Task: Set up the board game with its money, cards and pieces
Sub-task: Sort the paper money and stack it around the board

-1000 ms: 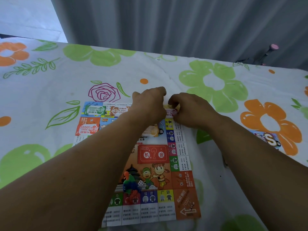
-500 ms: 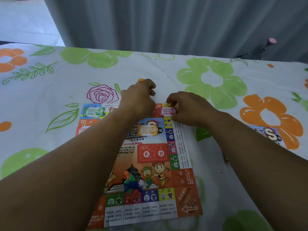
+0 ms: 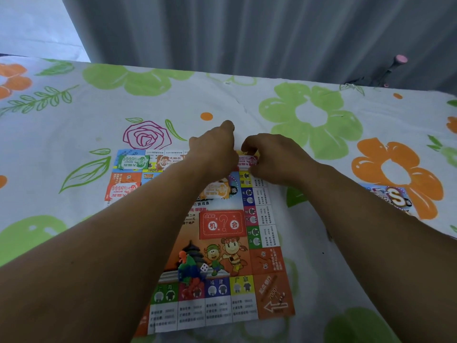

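Right grip (image 3: 269,159) pinches the pink money stack (image 3: 248,160) at the far right corner of the game board (image 3: 268,263); left grip (image 3: 212,149) curls beside it, its hold hidden. Money is being laid out, I think; next, release it flat.

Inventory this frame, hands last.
game board: 1, multicoloured, on cloth
green money stack: 1, board's far left corner
brown money stack: 1, beside green
red money stack: 1, board's left edge
orange money stack: 1, board centre
pink money stack: 1, far right corner
playing pieces: cluster, mixed colours, board's near side
die: 1, white, beside pieces
packet: 1, printed, right of board
cloth: 1, floral
curtain: grey, behind
left hand: curled by pink money stack
right hand: pinches pink money stack
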`<action>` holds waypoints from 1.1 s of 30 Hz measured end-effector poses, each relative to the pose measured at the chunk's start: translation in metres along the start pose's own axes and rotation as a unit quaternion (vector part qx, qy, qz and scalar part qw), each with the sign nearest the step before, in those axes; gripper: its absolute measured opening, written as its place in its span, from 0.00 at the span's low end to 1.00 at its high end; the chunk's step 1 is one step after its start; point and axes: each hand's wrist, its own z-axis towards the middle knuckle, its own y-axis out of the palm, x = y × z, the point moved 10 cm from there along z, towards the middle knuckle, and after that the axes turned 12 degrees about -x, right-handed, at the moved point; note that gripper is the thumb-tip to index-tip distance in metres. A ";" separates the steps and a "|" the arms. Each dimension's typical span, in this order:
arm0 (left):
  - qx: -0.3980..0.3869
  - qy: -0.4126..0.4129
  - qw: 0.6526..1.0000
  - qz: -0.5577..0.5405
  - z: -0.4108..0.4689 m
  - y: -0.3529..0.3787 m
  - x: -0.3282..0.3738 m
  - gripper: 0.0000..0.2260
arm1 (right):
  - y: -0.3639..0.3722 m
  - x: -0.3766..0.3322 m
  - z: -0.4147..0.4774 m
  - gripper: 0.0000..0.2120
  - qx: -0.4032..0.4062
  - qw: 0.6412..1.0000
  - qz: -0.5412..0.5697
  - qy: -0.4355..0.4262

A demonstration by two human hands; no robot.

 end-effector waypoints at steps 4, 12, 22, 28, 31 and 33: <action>0.001 -0.002 1.000 -0.014 -0.001 0.000 -0.002 0.23 | 0.000 0.001 0.001 0.17 0.001 1.000 -0.001 0.000; 0.013 -0.003 0.999 -0.033 -0.002 -0.005 -0.005 0.25 | 0.002 0.003 0.002 0.17 -0.001 1.000 0.001 -0.003; 0.066 -0.008 0.994 -0.087 -0.006 -0.025 -0.024 0.24 | 0.002 0.002 0.004 0.18 -0.001 1.000 -0.001 -0.008; 0.093 -0.010 0.989 -0.112 -0.009 -0.034 -0.034 0.22 | 0.001 0.003 0.003 0.17 -0.004 1.000 0.000 -0.012; 0.127 -0.023 0.985 -0.117 -0.012 -0.044 -0.042 0.20 | -0.004 0.003 0.002 0.18 0.007 1.000 0.000 -0.007; 0.141 -0.037 0.982 -0.122 -0.015 -0.051 -0.051 0.18 | -0.010 -0.002 0.002 0.20 0.029 0.999 0.013 -0.011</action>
